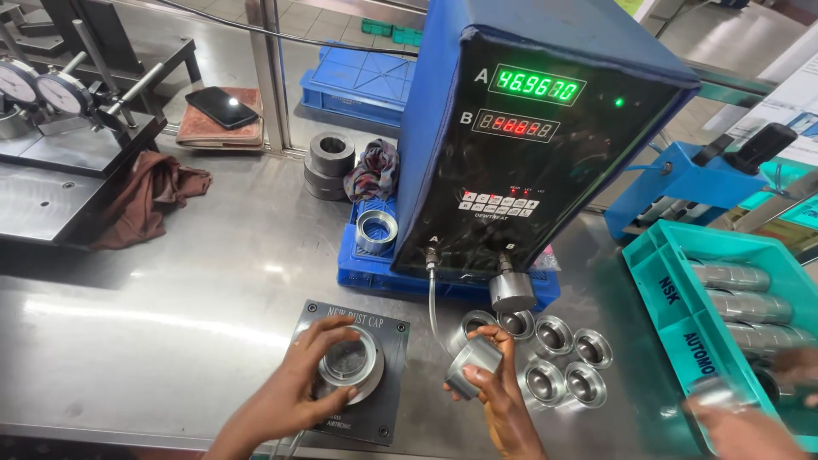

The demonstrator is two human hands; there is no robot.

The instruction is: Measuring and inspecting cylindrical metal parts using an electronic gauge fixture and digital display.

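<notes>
My left hand (pixel 285 396) grips a shiny metal ring (pixel 350 361) that sits on a dark square gauge plate (pixel 388 328) near the table's front edge. My right hand (pixel 503 400) holds a small metal cup (pixel 471 365) tilted just above the table, to the right of the plate. Beside that hand, several similar metal cups (pixel 567 362) stand in a cluster. Behind them a blue electronic gauge unit (pixel 545 136) shows lit green and red digits, with a hose (pixel 432 298) running down from its front.
A teal crate (pixel 682 315) of metal cylinders stands at the right, with another person's hands (pixel 741 422) at it. A blue tray (pixel 366 273) under the gauge unit carries a ring. Dial indicators (pixel 38 89), a brown cloth (pixel 149 200) and a phone (pixel 221 107) lie at the back left.
</notes>
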